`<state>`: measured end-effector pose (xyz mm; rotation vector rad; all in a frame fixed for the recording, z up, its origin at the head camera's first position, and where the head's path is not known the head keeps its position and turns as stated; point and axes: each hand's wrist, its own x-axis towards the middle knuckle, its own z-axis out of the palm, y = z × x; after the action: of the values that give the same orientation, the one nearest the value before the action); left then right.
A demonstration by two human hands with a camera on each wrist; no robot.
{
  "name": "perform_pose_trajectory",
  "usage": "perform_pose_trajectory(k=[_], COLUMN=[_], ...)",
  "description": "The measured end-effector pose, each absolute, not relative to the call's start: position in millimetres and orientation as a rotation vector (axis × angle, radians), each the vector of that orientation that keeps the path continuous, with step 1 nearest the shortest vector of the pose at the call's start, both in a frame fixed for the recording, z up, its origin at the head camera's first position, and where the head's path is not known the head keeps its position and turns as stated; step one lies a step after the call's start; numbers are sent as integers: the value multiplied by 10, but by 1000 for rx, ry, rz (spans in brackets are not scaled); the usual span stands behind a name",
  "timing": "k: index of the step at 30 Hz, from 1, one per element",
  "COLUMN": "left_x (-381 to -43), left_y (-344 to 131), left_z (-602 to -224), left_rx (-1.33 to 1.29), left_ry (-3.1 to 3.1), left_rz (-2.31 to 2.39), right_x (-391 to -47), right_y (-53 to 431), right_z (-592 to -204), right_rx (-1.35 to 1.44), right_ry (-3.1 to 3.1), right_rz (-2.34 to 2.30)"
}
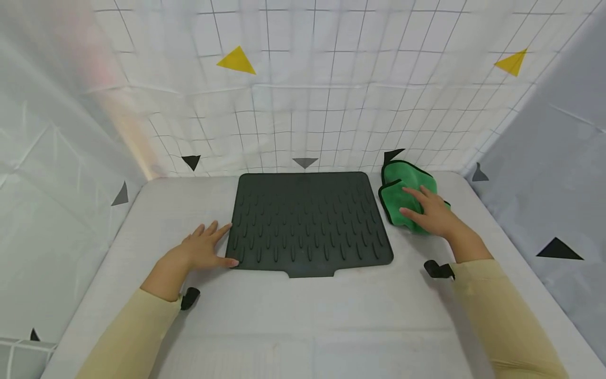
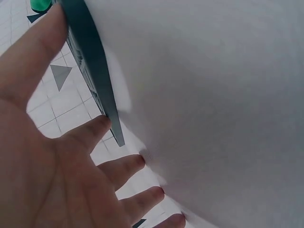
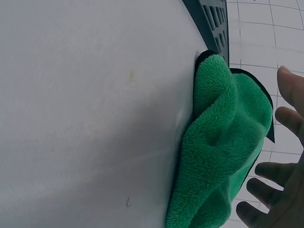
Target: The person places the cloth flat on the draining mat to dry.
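Note:
A dark ribbed rubber mat (image 1: 303, 221) with a short tab on its near edge lies flat on the white table. My left hand (image 1: 201, 248) is spread at the mat's left side; the thumb and index fingertip touch its edge, and the other fingers rest on the table. To the right of the mat lies a crumpled green cloth (image 3: 213, 137) with black edging. Over that cloth my right hand (image 1: 433, 213) is held with its fingers spread and loosely bent, not gripping it; in the right wrist view a gap shows between fingers and cloth.
A white sheet with a grid (image 1: 303, 121) hangs behind the table, bearing yellow and dark triangles. Pale sheets stand at the left and right sides. Part of a white wire rack (image 1: 28, 347) shows at the lower left.

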<state>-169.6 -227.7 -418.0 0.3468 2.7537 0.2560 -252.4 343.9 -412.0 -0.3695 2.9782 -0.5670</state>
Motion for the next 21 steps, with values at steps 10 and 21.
perform_pose_trajectory(k=[10, 21], left_x=[-1704, -1701], left_y=[-2285, -2275], left_z=[-4173, -4165], left_rx=[333, 319], left_ry=[2725, 2715], left_rz=[281, 328], right_x=[-2637, -2730], right_y=[3496, 3574], right_z=[-4235, -4237], right_rx=[-384, -352], right_ry=[2981, 2958], right_rz=[-539, -563])
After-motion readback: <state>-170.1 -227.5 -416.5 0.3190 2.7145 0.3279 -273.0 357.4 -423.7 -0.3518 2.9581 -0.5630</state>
